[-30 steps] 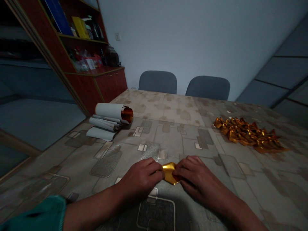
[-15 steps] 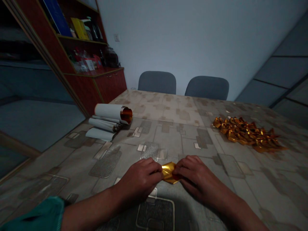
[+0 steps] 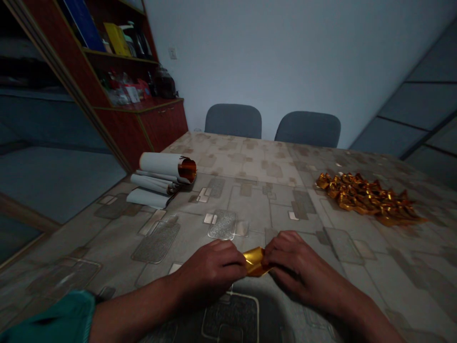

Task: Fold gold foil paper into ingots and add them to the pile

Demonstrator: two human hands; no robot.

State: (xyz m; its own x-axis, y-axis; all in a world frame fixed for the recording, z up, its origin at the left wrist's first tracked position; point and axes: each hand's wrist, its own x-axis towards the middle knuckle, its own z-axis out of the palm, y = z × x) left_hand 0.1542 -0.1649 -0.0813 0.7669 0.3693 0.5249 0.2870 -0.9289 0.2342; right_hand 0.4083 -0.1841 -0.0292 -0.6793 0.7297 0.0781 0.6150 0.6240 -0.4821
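A small piece of shiny gold foil paper (image 3: 254, 261) is held between my two hands near the front of the table. My left hand (image 3: 214, 267) pinches its left end with fingers pressed together. The right end is gripped by the closed fingers of my right hand (image 3: 294, 262), which hide that part. To the far right lies a group of several folded gold foil pieces (image 3: 367, 197). A rolled and folded stack of white-backed foil sheets (image 3: 160, 166) rests on the left side.
A patterned cloth covers the table (image 3: 243, 162). Behind its far edge stand two grey chairs (image 3: 233, 121), (image 3: 309, 128). At the back left is a red cabinet (image 3: 162, 126) with shelves holding boxes, bags and a dark jar (image 3: 164, 85).
The gold foil between my hands has tilted and looks narrower, its upper face turned. My left hand has shifted slightly right and down.
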